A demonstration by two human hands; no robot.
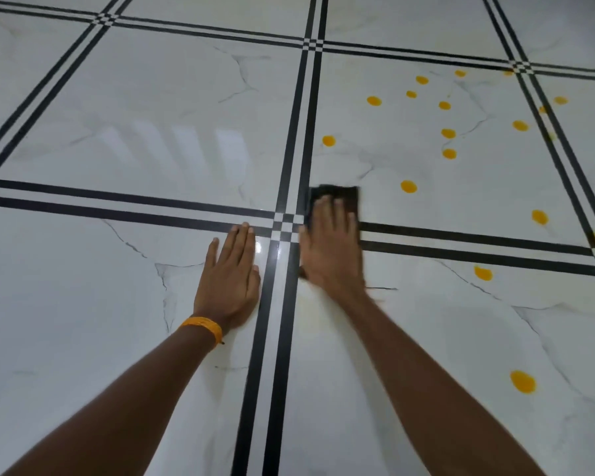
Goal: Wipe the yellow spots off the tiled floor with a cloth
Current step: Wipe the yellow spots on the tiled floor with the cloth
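Observation:
My right hand [332, 249] lies flat on a dark cloth [337, 194], pressing it on the white tiled floor [152, 115] just right of where the black tile borders cross. The cloth's far edge sticks out past my fingertips; the rest is hidden under the palm. Several yellow spots lie to the right: the nearest [408, 186] a little right of the cloth, others [448, 133] farther back, one [483, 273] beside my right forearm, and a large one [522, 382] low on the right. My left hand [232, 276] rests flat on the floor, fingers together, holding nothing.
Double black border lines [282, 304] run between the marble-patterned tiles. An orange band [203, 327] circles my left wrist. The tiles at the left show no spots and carry a window reflection [172, 146].

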